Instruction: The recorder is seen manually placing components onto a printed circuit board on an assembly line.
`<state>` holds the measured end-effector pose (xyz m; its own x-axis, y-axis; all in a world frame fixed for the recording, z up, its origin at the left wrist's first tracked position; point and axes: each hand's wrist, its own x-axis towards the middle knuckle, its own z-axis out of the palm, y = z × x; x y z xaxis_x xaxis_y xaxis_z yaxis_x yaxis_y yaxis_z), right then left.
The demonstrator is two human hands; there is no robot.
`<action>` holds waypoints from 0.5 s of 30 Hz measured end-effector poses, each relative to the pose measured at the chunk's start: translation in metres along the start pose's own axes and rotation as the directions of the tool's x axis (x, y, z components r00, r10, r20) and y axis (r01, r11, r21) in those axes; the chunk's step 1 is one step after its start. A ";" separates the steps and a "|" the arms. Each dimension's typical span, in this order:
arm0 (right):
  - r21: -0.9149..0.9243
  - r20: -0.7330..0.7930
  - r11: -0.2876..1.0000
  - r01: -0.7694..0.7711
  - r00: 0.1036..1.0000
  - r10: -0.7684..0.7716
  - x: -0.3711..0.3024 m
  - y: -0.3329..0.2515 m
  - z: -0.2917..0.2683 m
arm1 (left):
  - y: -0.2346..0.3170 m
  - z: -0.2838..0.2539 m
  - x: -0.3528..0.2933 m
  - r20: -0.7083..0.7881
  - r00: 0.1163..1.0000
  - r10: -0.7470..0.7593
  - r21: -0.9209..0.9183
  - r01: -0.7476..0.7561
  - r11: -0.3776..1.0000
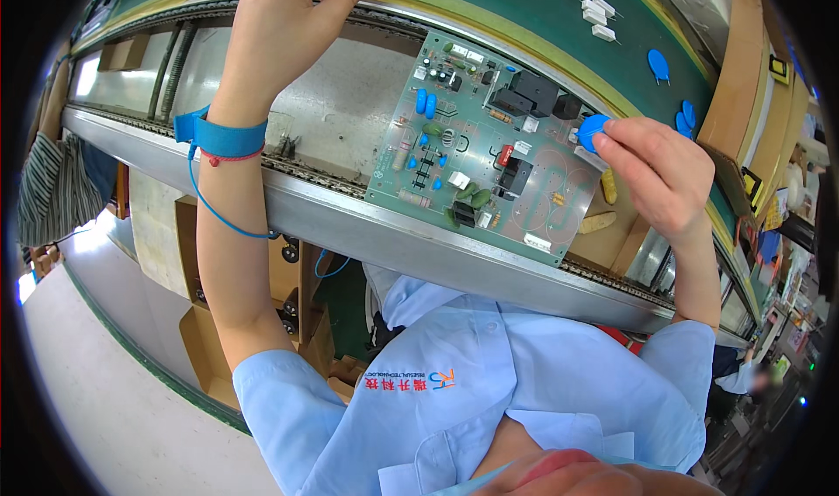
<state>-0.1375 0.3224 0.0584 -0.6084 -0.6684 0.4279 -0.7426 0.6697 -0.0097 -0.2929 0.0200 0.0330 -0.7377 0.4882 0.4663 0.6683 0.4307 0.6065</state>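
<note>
Conveyor rail (367,221) runs under both my hands, green worktop (559,15) beyond them. Between the hands sits the circuit board (489,146), stiff but I'd judge fragile, best taken by its bare edges. My left hand (288,24) reaches up past the board, fingers curled; I can't tell what they pinch. My right hand (655,177) pinches a light blue disc capacitor (593,131) at the board's near corner; hold the disc, spare its thin leads

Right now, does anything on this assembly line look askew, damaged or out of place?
Nothing stands out. The circuit board sits flat between the conveyor rails, the right hand holds a blue disc component at its edge, and spare blue discs lie loose on the green belt.
</note>
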 end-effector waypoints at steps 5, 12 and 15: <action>-0.086 0.061 0.995 0.056 0.997 -0.051 0.005 -0.005 0.002 | 0.005 -0.002 0.001 0.026 1.000 -0.011 0.075 0.009 0.997; -0.125 0.091 0.990 0.067 0.994 -0.056 0.012 -0.009 0.002 | -0.018 -0.003 -0.005 0.035 0.997 0.065 0.094 -0.068 0.993; -0.109 0.139 0.994 0.028 0.990 -0.013 0.015 -0.009 -0.001 | -0.032 -0.002 -0.008 0.026 0.985 0.173 0.115 -0.175 0.978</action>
<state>-0.1397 0.3064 0.0659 -0.6319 -0.7155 0.2980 -0.7244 0.6819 0.1010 -0.3080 0.0010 0.0110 -0.6083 0.5748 0.5473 0.7935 0.4230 0.4376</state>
